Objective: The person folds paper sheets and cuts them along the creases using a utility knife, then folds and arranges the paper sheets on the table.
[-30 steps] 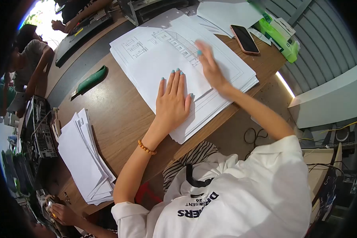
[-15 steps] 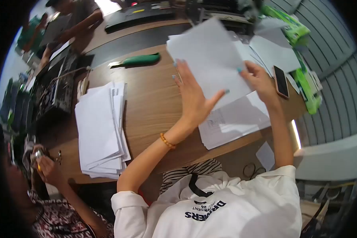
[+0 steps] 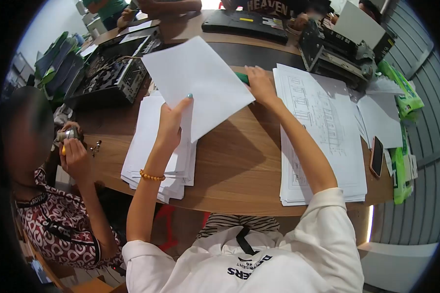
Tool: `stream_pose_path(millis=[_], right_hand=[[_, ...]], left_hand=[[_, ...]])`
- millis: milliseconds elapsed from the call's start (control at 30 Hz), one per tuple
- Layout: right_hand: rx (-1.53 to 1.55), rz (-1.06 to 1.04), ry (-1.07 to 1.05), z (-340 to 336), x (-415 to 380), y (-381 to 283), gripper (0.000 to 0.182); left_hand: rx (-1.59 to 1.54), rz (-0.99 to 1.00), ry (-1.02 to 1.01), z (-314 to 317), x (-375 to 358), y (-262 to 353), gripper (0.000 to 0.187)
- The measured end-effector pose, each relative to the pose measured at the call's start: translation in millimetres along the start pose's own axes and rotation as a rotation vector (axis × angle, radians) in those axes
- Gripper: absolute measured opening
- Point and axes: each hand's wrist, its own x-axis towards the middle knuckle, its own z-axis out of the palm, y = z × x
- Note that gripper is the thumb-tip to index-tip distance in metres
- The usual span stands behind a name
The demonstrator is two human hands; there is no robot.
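Observation:
My left hand (image 3: 170, 128) pinches a sheet of white paper (image 3: 198, 85), thumb on top, and holds it raised above the left part of the desk. Past the paper's right edge, my right hand (image 3: 261, 87) has its fingers closed at the end of a green-handled knife (image 3: 241, 77); the paper hides the rest of the knife. Under my left wrist lies a stack of white papers (image 3: 144, 141). To the right of my right forearm is a stack of printed drawings (image 3: 322, 127).
An opened computer case (image 3: 113, 68) stands at the back left. A flat black device (image 3: 244, 27) and another machine (image 3: 335, 53) are at the back. A phone (image 3: 376, 156) and green packages (image 3: 401, 97) lie right. A person (image 3: 73, 215) sits at left, holding a small metal part (image 3: 69, 134).
The paper has moved left from over the right stack, uncovering the printed drawings. My left hand now holds it; my right hand has left it and reached the knife. The view has shifted.

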Motion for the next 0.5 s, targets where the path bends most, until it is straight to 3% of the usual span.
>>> stream_pose_path(millis=[100,200,267,333,467,500], right_hand=[[-0.079,0.124,-0.204,12.4,2.3,-6.8,0.040],[-0.305,0.170,-0.183,-19.1,-3.5,-18.0,0.036],[-0.064,0.340,-0.072,-61.2,-16.8,-18.8,0.032],[-0.057,0.217,0.025,-111.0,-46.8,-5.6,0.028],[0.073,0.400,-0.190,-205.0,-121.6,-44.2,0.027],[0.065,0.364,-0.214,-212.7,-141.6,-51.0,0.028]], left_hand=[[-0.023,-0.011,0.059,-12.7,2.0,-7.6,0.028],[-0.038,-0.021,0.076,-14.5,4.1,-10.9,0.026],[-0.047,-0.039,0.078,-15.5,7.2,-15.6,0.024],[0.183,-0.064,-0.099,-18.4,12.6,-27.2,0.022],[0.354,-0.101,-0.207,8.1,7.9,-32.9,0.023],[0.374,-0.125,-0.218,12.3,8.5,-34.6,0.025]])
